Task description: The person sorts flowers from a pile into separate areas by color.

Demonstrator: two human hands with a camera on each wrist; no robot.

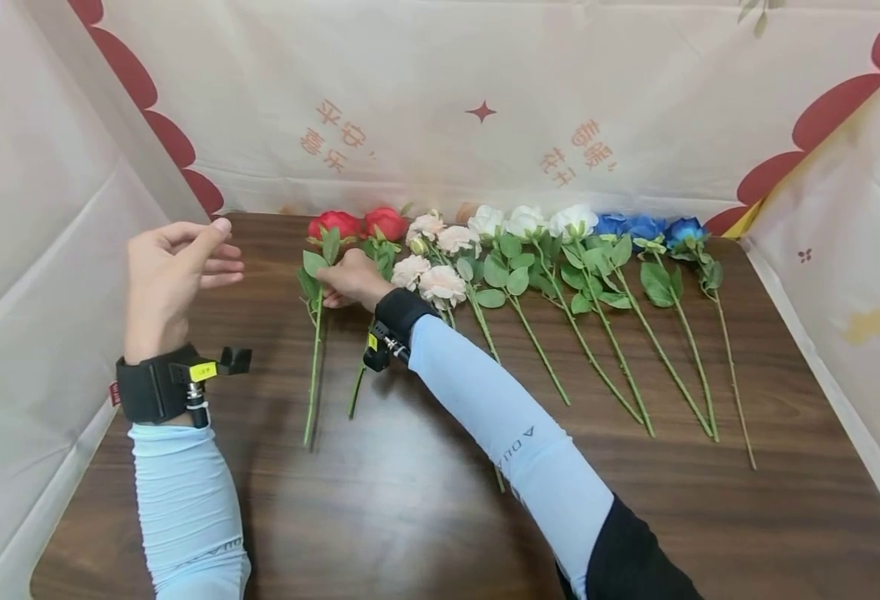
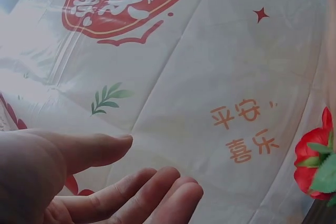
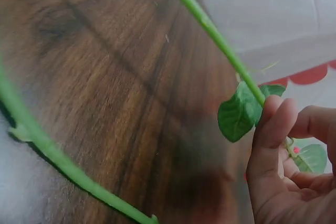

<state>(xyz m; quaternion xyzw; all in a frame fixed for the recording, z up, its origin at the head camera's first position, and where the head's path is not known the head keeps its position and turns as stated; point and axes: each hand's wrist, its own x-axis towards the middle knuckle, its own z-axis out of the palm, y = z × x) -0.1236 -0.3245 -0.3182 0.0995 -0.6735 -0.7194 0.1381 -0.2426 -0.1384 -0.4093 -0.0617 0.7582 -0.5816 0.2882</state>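
My right hand [image 1: 356,282] pinches the stem of the leftmost red rose [image 1: 335,223] just below its bloom, among the leaves. In the right wrist view, the thumb and fingers close round the green stem [image 3: 210,30], which shows a shadow on the tabletop beside it. A second red rose [image 1: 386,223] lies just to the right, its stem partly hidden behind my right hand and wrist. My left hand [image 1: 177,271] is raised at the left, holding nothing, with its fingers loosely extended. It is apart from the flowers.
Right of the red roses lie pale pink flowers [image 1: 442,285], white roses [image 1: 526,221] and blue roses [image 1: 644,227], blooms toward the back and stems toward the front. A brown wooden table [image 1: 380,517] bears them. Printed white sheeting [image 1: 425,108] surrounds the back and sides.
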